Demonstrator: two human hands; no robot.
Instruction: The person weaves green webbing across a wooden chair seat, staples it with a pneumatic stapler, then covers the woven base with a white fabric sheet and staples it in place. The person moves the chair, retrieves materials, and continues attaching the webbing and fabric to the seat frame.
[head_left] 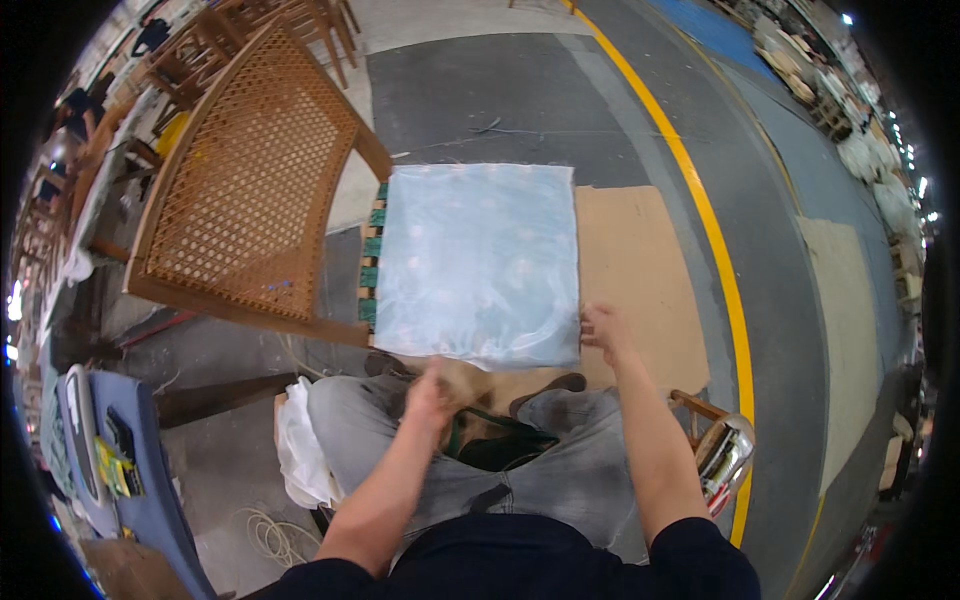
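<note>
Dark short-sleeved shirt nearest, worn by the person sitting here, then grey trousers, knees apart, white cloth by the L thigh. R of them, low down: wooden stool w/ shiny tray of small items. Off to the L, blue padded board w/ odds & ends on it; coil of pale cord on floor.

L hand is at near edge of pale blue square pad; motion-blurred, can't tell if it's gripping. R hand at pad's R edge, fingers part-curled; can't tell there either. Pad lies flat over the chair seat, in front of the knees, w/ green webbing showing along its L side, btwn pad & cane chair back.

Cardboard sheet on floor, under & R of chair. Yellow floor line past that. Farther back, upper L: more wooden chairs.
</note>
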